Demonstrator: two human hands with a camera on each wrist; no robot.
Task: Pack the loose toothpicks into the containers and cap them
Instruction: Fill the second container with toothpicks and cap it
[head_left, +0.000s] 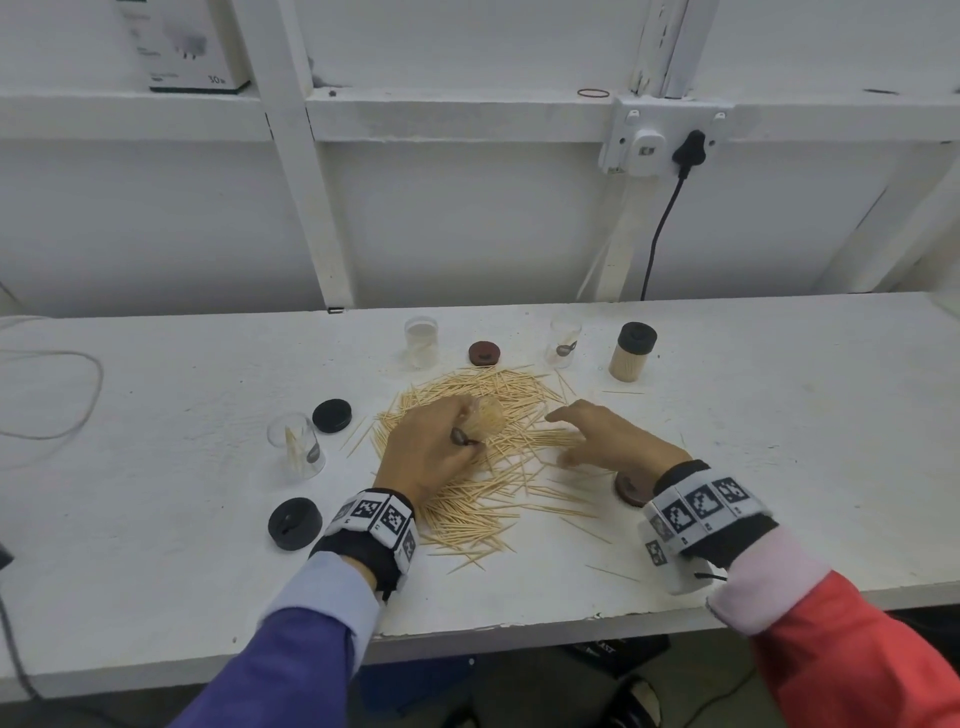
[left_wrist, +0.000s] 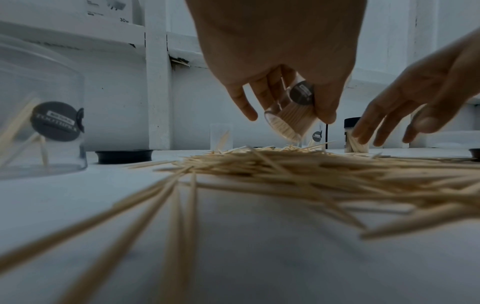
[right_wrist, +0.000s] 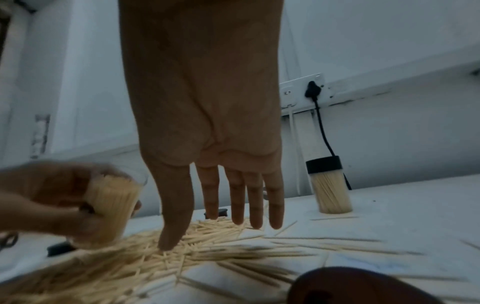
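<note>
A wide pile of loose toothpicks covers the middle of the white table. My left hand grips a clear container packed with toothpicks, tilted just above the pile. My right hand hovers over the pile's right side with fingers straight and spread, its thumb tip touching the toothpicks. It holds nothing.
A capped full container stands at the back right. Clear containers stand at back centre, back right and left. Black caps lie left; brown caps lie behind and right of the pile.
</note>
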